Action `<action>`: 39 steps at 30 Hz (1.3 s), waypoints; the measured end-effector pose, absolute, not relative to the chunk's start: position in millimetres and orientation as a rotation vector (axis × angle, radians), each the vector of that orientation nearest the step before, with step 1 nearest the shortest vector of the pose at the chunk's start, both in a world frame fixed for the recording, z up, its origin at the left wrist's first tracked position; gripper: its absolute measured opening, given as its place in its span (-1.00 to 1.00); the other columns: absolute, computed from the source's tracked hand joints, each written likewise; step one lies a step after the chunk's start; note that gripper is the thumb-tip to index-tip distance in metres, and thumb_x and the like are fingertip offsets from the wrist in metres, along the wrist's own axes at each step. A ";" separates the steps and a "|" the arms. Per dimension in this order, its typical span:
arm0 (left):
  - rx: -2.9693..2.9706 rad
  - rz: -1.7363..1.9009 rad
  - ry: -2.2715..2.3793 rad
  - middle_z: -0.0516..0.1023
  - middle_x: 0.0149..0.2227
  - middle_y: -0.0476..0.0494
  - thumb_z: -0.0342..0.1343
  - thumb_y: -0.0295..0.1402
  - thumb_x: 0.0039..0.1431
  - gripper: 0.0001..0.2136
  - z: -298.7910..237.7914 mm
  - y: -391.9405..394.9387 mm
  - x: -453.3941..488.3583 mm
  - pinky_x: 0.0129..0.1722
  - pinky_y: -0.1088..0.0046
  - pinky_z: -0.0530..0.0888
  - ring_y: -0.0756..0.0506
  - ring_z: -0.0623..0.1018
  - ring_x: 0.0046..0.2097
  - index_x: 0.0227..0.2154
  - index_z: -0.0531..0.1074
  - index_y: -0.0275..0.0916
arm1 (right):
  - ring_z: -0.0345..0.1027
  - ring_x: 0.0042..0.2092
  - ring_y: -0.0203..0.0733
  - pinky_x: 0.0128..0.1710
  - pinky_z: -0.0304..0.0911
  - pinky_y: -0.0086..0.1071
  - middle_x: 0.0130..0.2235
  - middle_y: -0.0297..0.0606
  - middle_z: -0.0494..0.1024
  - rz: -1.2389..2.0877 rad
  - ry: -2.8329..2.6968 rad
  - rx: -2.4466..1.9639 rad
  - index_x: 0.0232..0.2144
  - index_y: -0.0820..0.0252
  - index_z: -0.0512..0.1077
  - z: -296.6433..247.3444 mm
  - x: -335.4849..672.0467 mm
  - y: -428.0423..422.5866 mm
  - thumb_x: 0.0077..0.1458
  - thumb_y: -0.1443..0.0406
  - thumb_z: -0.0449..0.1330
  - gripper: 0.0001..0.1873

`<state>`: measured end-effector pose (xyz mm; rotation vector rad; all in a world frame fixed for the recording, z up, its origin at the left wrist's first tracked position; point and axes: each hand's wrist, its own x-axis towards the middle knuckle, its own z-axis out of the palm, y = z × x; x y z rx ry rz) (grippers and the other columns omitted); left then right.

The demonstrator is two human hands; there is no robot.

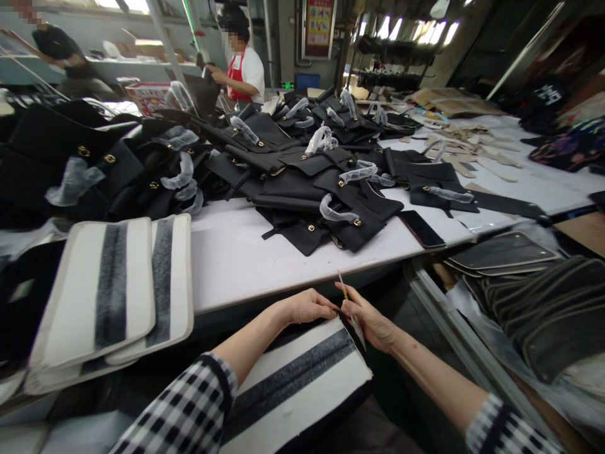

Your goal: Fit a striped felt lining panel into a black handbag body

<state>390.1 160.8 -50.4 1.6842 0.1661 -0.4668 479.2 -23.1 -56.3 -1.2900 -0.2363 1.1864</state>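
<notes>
A white panel with a wide dark stripe (293, 372) lies tilted in front of my body, below the table edge, with black material along its far side. My left hand (309, 307) is closed, thumb and fingers pinching the panel's far corner. Close beside it, my right hand (366, 318) is closed around a thin pointed tool (345, 290) with a yellowish part, its tip sticking up above the fingers. A pale, narrow end shows below that hand; the tool's exact kind cannot be made out. The fingertips of both hands nearly meet at the corner.
Black bag pieces (302, 183) with plastic-wrapped handles and gold clasps are heaped across the white table (227, 265). Similar striped panels (127, 284) are stacked at left. A phone (422, 229) lies near the edge. Dark panels (534, 309) are piled at right. A person in a red apron (242, 75) works beyond.
</notes>
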 end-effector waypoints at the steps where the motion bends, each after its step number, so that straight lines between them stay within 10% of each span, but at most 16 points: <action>1: 1.680 -0.467 0.163 0.33 -0.63 0.09 0.12 -0.29 0.00 -0.68 -50.6 161.0 390.2 -0.51 0.52 0.16 0.06 0.17 -0.53 -0.22 0.63 -0.28 | 0.08 -0.45 -0.37 -0.43 0.05 -0.48 -0.47 -0.49 0.19 1.160 -0.227 -1.311 0.21 0.04 0.13 -58.3 478.3 -22.6 -0.03 0.10 0.38 -0.18; 12: 1.754 -0.522 0.094 0.38 -0.56 0.07 0.08 -0.28 0.03 -0.67 -56.0 163.4 389.5 -0.46 0.53 0.23 0.04 0.24 -0.50 -0.18 0.61 -0.24 | 0.35 -0.18 -0.14 -0.09 0.27 -0.20 -0.23 -0.27 0.44 0.984 -0.566 -1.702 0.16 0.13 0.22 -84.4 472.3 -24.9 0.13 -0.04 0.17 -0.35; 20: 1.939 -0.542 0.118 0.28 -0.63 0.09 0.15 -0.27 -0.01 -0.80 -43.5 160.9 400.1 -0.48 0.51 0.19 0.03 0.24 -0.51 -0.41 0.62 -0.23 | 0.19 0.23 -0.07 0.29 0.04 -0.11 0.19 -0.12 0.35 0.862 -0.825 -1.840 0.15 0.14 0.23 -94.9 475.5 -22.9 0.23 -0.03 0.00 -0.44; 27: 1.980 -0.418 0.311 0.60 -0.43 0.00 0.38 -0.08 -0.28 -0.67 -12.1 179.5 359.3 -0.22 0.42 0.35 -0.14 0.50 -0.29 -0.39 0.63 -0.12 | 0.31 0.14 0.11 0.21 0.14 0.02 0.08 -0.08 0.48 1.007 -1.069 -1.922 0.06 0.16 0.36 -62.7 494.1 -18.2 0.12 -0.03 0.14 -0.43; 32: 1.791 -0.067 0.673 0.63 -0.22 -0.11 0.15 0.06 0.03 -0.58 8.5 223.9 254.0 -0.05 0.39 0.35 -0.16 0.52 -0.13 -0.27 0.60 -0.19 | 0.28 0.17 0.13 0.16 0.20 -0.13 0.21 -0.12 0.35 0.985 -1.446 -2.021 0.28 0.09 0.09 -20.1 518.6 -2.5 -0.06 -0.08 0.29 -0.06; 36: 1.471 0.208 1.075 0.57 -0.10 -0.25 -0.03 0.10 0.16 -0.46 -16.6 222.6 165.5 -0.08 0.35 0.41 -0.15 0.54 -0.10 -0.09 0.46 -0.29 | 0.46 -0.24 -0.05 -0.27 0.30 -0.31 -0.25 -0.21 0.59 0.797 -1.592 -2.112 -0.22 0.13 0.46 -3.6 492.9 26.3 0.20 -0.14 -0.06 -0.45; 39: 1.191 0.244 1.259 0.57 -0.11 -0.29 0.02 0.10 0.13 -0.47 -50.9 194.1 133.9 -0.12 0.30 0.44 -0.18 0.54 -0.10 -0.12 0.44 -0.30 | 0.35 -0.46 -0.17 -0.46 0.07 -0.34 -0.51 -0.29 0.48 0.517 -1.805 -2.224 -0.53 0.13 0.33 -7.2 446.5 56.9 0.27 -0.12 -0.18 -0.40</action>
